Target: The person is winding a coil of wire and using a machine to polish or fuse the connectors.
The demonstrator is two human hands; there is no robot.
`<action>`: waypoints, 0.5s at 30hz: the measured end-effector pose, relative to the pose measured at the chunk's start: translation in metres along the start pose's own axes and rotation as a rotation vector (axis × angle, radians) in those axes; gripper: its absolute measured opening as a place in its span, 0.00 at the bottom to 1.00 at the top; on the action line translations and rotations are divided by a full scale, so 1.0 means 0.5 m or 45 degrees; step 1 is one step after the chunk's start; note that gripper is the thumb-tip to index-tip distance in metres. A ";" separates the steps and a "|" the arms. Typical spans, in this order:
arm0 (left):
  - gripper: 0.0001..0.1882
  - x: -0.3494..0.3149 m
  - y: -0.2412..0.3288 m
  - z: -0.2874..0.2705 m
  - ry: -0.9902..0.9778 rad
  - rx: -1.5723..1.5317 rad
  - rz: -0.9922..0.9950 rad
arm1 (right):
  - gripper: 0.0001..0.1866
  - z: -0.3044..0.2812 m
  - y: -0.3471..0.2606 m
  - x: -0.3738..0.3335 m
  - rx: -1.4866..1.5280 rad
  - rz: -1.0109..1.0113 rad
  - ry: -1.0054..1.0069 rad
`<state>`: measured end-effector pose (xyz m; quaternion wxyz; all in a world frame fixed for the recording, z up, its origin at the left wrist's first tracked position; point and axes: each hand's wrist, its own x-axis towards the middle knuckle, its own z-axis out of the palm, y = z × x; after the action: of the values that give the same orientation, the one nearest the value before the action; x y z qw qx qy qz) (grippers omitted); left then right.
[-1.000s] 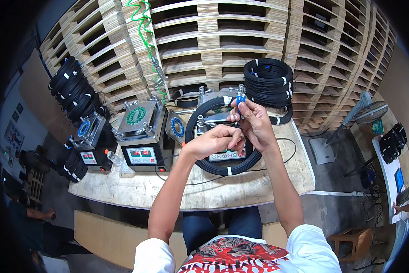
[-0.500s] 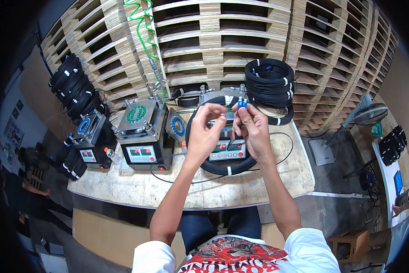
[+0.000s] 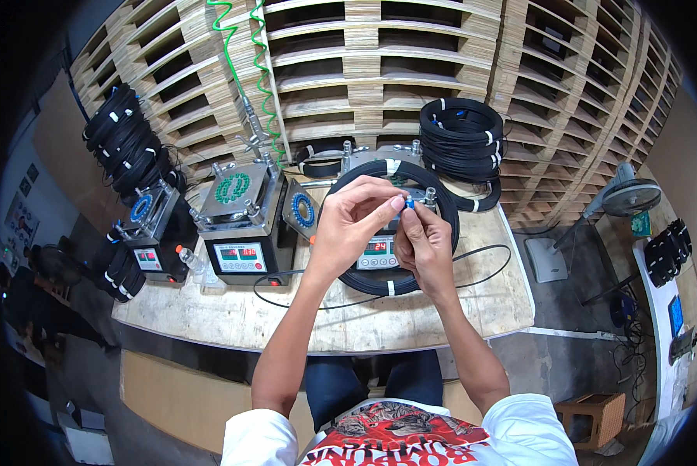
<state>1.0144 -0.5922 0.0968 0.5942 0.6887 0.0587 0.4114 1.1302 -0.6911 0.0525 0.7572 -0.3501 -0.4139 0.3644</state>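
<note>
My right hand [image 3: 427, 240] is closed, pinching a small blue fibre-optic connector [image 3: 410, 204] with a pale tip between thumb and fingers. Right beside that tip, the thumb and index finger of my left hand [image 3: 362, 220] are pressed together; whatever they hold is too small to make out. Both hands are raised over a coil of black cable [image 3: 450, 233] bound with white ties. Behind the coil sits a metal machine whose control panel [image 3: 376, 256] shows red digits, partly covered by my hands. A loose length of black cable [image 3: 480, 248] loops across the wooden tabletop.
Left of my hands stand a machine with a green ring plate [image 3: 231, 191] and a smaller one with a blue ring [image 3: 141, 208]. A plastic bottle [image 3: 196, 262] is between them. Stacked black cable coils [image 3: 461, 144] rise at the back right. Wooden pallets [image 3: 418, 54] line the back.
My left hand has moved in to the connector tip, and its fingers have closed together. Two blue connectors showed in my right hand earlier; now one shows clearly.
</note>
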 end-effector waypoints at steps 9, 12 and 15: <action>0.07 -0.017 -0.018 0.031 0.060 -0.126 -0.041 | 0.14 0.015 0.024 -0.021 -0.040 -0.073 0.134; 0.08 -0.027 -0.023 0.061 0.319 -0.128 -0.075 | 0.13 0.021 0.029 -0.022 -0.100 -0.085 0.219; 0.08 -0.032 -0.042 0.080 0.441 0.006 -0.079 | 0.12 0.015 0.030 -0.021 -0.190 -0.080 0.254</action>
<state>1.0376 -0.6261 0.0725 0.5859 0.6069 0.1823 0.5051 1.1153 -0.6909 0.0390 0.7777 -0.4267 -0.3731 0.2719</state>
